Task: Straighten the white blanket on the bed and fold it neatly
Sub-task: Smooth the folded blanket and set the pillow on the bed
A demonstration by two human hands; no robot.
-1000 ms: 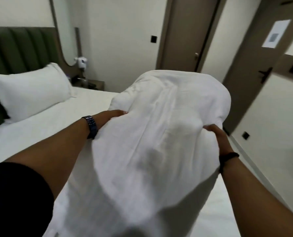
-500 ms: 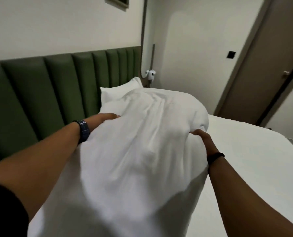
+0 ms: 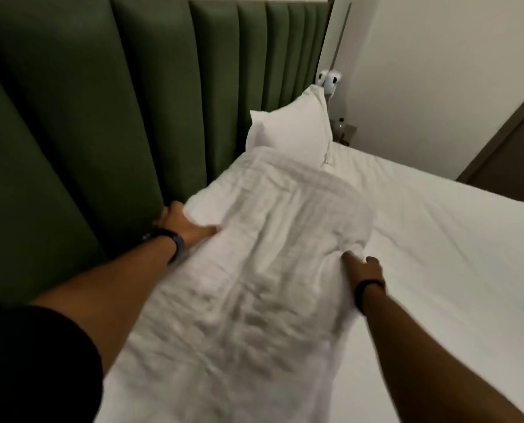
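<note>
The white blanket (image 3: 263, 270), a long crumpled bundle, lies on the bed (image 3: 437, 270) alongside the green padded headboard (image 3: 102, 117). Its far end touches a white pillow (image 3: 291, 129). My left hand (image 3: 182, 224) grips the blanket's left edge, squeezed between it and the headboard, with the fingers partly hidden under the cloth. On the other side, my right hand (image 3: 363, 267) holds the right edge with its fingertips in the fabric. The blanket is motion-blurred.
The pillow leans against the headboard at the far end. A small white device (image 3: 329, 79) is on the wall behind it, above a bedside table (image 3: 344, 131). A dark door (image 3: 511, 154) stands at the far right. Flat white sheet spreads to the right.
The blanket was held up in the air in front of me. I turned left toward the headboard and brought it down onto the bed; both hands stayed at its sides.
</note>
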